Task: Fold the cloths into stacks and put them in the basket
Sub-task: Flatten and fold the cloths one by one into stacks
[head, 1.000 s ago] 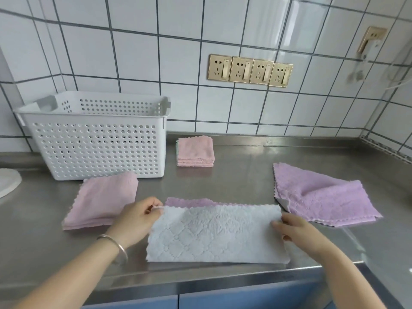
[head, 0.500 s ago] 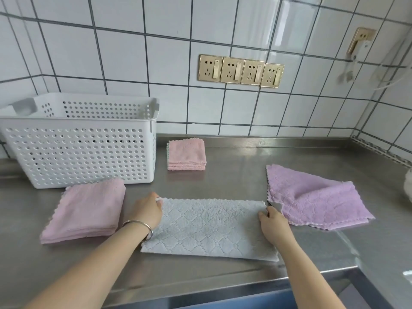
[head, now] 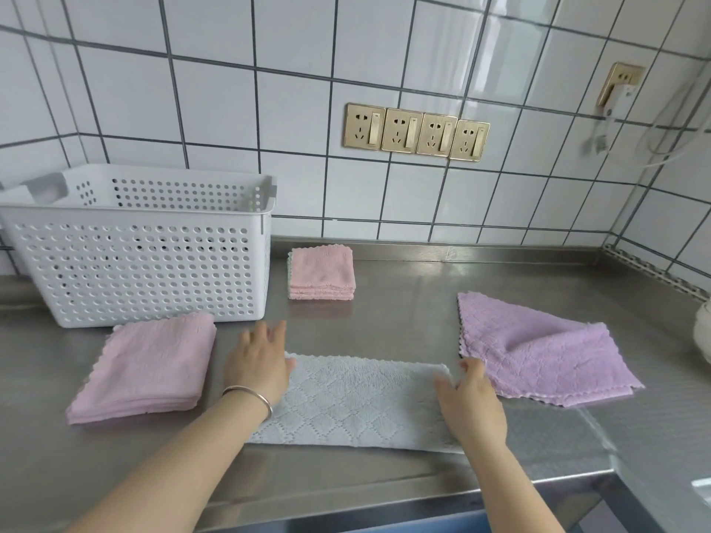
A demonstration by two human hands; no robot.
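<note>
Grey cloth point(head: 358, 403): folded once into a long strip, flat on the steel counter point(head: 423, 321), stretched between both hands.
Left hand point(head: 259, 363): fingers straight, palm down over the strip's left end, gripping nothing.
Right hand point(head: 471, 402): fingers straight, pressing flat on the strip's right end.
Step in hand: apparently smoothing the half-fold before the second fold.
Next move: likely one short end brought across to the other, corners matched, then the square laid on a stack.
Pink stack point(head: 148, 369): just left of the left hand, apart from the grey strip.
Small pink stack point(head: 322, 273): beyond the hands, by the wall.
Lilac cloth point(head: 538, 348): loose and rumpled, just beyond the right hand, not yet folded.
Basket point(head: 138, 263): white, perforated, beyond the left hand; contents hidden from this angle.
Progress: by the look of it, midway.
</note>
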